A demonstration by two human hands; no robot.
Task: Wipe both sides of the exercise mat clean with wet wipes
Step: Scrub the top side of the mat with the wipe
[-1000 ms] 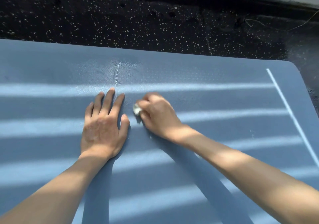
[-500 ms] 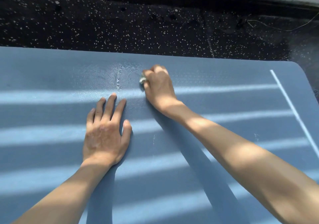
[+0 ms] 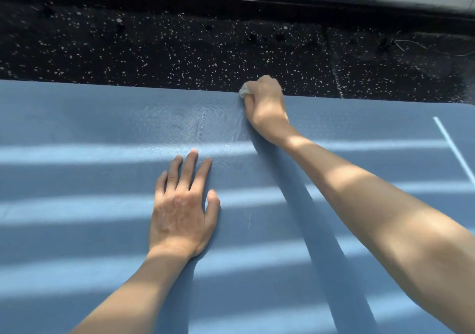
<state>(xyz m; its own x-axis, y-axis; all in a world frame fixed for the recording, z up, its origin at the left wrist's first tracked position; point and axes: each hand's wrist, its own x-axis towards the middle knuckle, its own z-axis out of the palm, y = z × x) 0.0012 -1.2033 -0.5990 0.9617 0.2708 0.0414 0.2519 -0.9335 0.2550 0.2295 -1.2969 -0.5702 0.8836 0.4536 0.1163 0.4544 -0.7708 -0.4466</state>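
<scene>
At mat far edge, grips wet wipe, mostly hidden, in right hand; presses left hand flat; speckled floor beyond.

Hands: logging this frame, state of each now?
Left hand: open, flat on the mat.
Right hand: closed around the wipe.

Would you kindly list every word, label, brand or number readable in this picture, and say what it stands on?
None: no readable text anywhere.
The blue mat bears only a plain white line, no logo or lettering.
The wipe in the right hand and the speckled floor show no writing.
</scene>
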